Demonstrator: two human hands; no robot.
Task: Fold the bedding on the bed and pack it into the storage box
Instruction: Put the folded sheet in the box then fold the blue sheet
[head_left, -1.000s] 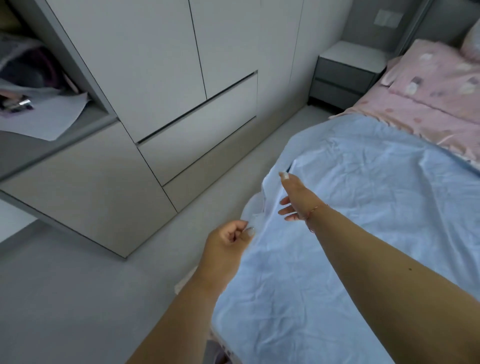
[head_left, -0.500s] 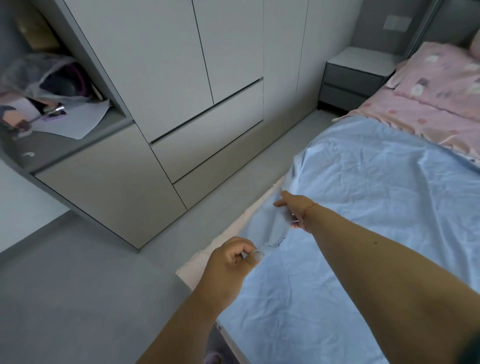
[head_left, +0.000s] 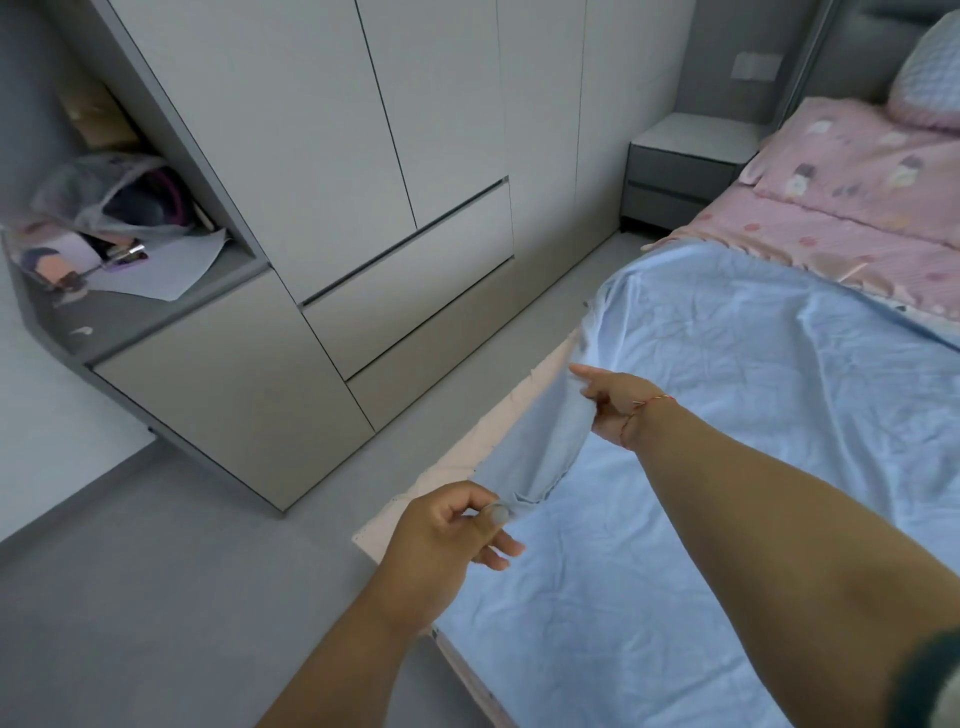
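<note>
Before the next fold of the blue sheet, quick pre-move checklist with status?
1. Left hand grip on the blue sheet: thumb and finger pinch its edge. Ok.
2. Right hand grip: fingers hold the same edge farther up. Ok.
3. Edge lifted between the hands: raised off the mattress. Ok.
4. Sheet lying flat: creased throughout. Not ok.
5. Far end free: it meets the pink bedding; overlap unclear. Cannot tell.
6. Storage box within reach: none in view. Cannot tell.

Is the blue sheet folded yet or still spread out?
Still spread: the blue sheet lies flat across the bed, only its near edge lifted by both hands.
</note>
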